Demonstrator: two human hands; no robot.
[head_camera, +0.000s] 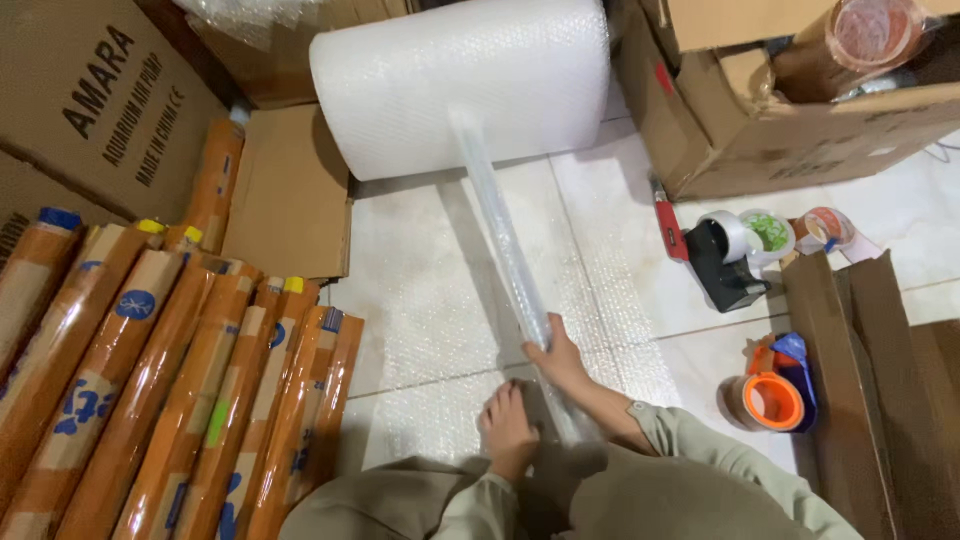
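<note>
Lower centre of the frame: the right hand (556, 358) is closed around a long thin tube wrapped in bubble wrap (505, 250), fingers curled over its lower part, holding it at a slant. The tube runs from this hand up to the large bubble-wrap roll (460, 85) at upper centre, and its upper end meets the roll's face. The left hand (508, 428) lies below and left of the right hand, fingers extended and fairly flat, resting on the sheet of bubble wrap (440, 330) spread over the tiled floor (610, 210); it grips nothing. Orange taped tubes (180, 390) lie stacked at lower left. A black tape dispenser (735, 255) sits at right, with an orange tape roll (772, 400) below it, both well apart from the hands.
</note>
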